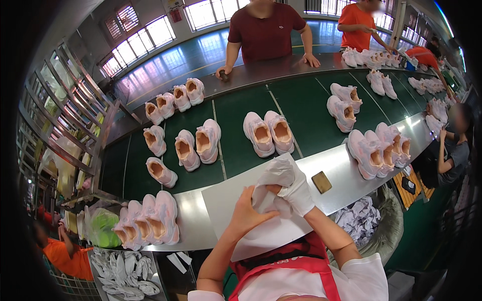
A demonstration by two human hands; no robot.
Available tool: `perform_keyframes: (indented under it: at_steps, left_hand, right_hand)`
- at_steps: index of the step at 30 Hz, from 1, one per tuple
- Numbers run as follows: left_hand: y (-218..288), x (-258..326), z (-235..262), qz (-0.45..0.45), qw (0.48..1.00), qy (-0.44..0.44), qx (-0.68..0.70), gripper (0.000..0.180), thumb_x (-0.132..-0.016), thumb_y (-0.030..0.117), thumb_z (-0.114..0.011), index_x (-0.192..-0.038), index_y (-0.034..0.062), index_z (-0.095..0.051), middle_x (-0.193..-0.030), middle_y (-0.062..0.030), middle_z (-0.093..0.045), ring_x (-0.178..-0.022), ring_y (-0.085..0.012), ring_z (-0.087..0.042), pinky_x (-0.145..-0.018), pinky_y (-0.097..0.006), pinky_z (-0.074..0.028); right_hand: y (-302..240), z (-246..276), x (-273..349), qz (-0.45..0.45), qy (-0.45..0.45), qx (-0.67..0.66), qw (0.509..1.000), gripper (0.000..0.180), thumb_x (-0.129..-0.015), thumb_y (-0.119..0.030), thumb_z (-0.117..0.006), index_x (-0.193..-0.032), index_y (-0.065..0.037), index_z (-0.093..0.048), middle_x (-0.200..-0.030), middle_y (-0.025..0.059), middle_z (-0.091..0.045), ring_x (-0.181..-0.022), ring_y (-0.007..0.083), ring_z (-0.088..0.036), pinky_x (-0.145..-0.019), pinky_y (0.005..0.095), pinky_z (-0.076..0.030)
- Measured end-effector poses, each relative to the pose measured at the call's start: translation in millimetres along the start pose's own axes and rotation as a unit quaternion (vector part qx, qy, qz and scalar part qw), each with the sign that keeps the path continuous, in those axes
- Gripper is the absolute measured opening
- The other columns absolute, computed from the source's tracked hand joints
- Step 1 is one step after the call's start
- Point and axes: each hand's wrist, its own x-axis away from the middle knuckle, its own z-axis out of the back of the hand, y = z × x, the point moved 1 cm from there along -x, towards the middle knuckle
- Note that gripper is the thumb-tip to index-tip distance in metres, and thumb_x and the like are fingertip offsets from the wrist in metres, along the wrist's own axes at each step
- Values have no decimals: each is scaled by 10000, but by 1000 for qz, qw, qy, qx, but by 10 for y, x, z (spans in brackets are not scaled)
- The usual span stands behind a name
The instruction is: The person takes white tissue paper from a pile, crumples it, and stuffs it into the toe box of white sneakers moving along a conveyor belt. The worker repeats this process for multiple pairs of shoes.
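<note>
Head: right hand (300,194) holds paper (275,173); apron (307,266) bears lettering (287,260).

Shoe factory: sneakers (252,122) along green conveyor (233,125)

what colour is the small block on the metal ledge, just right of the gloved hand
The block is yellowish brown, best seen in the head view.

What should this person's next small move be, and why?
Probably press the crumpled white paper into a tighter wad: the left hand and right hand flank it above the flat white sheet, and it looks loosely bunched.
</note>
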Motion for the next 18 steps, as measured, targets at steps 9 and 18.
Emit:
perform_keyframes:
  at_steps: [9, 18]
  left_hand:
    - [-301, -58, -11, -158, 956, 98, -228, 750, -728, 369, -755, -1296, 39, -393, -1266, -200, -476, -1137, -286, -496, -972, -431, -366]
    - [-92, -334, 35, 115, 785, -174, 584, 889, -820, 709, -389, -1360, 6, -329, -1329, -196, -446, -1178, -289, -485, -991, -390, -391]
  right_hand:
    - [-611, 173, 29, 175, -57, 445, 877, 324, -698, -129, -691, -1006, -106, -590, -914, 30, -595, -878, 171, -585, -778, 290, -465]
    - [-479, -241, 378, 547, -339, 432, 632, 92, -684, -155, -558, -723, -106, -491, -724, 23, -511, -615, 186, -529, -519, 293, -432]
